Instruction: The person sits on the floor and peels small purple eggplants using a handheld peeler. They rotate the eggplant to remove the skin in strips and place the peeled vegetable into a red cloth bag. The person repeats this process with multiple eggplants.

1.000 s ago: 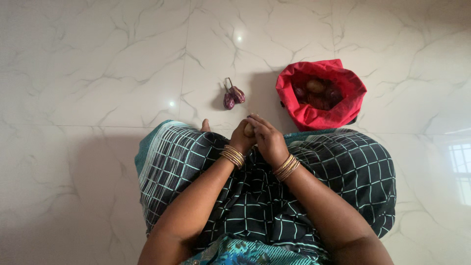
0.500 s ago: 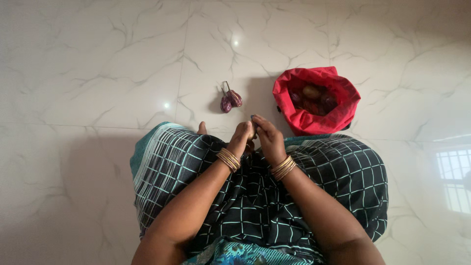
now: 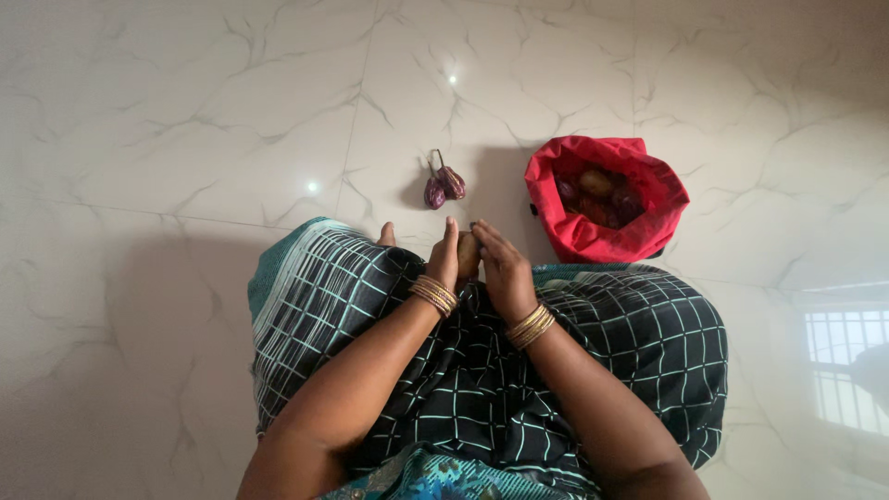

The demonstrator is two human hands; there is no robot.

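White marble floor. Left hand (image 3: 446,261) and right hand (image 3: 500,268) meet near the red bag (image 3: 667,199); both grips enclose a small brown potato (image 3: 468,253), mostly hidden. Two purple eggplants (image 3: 443,184) beside bag.

Head camera looks straight down at lap and floor (image 3: 185,111).

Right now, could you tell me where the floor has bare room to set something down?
Bare marble floor spreads left of the two small eggplants and beyond them. It is tight between the eggplants and the red bag, and just ahead of the hands, which hold a brown vegetable.
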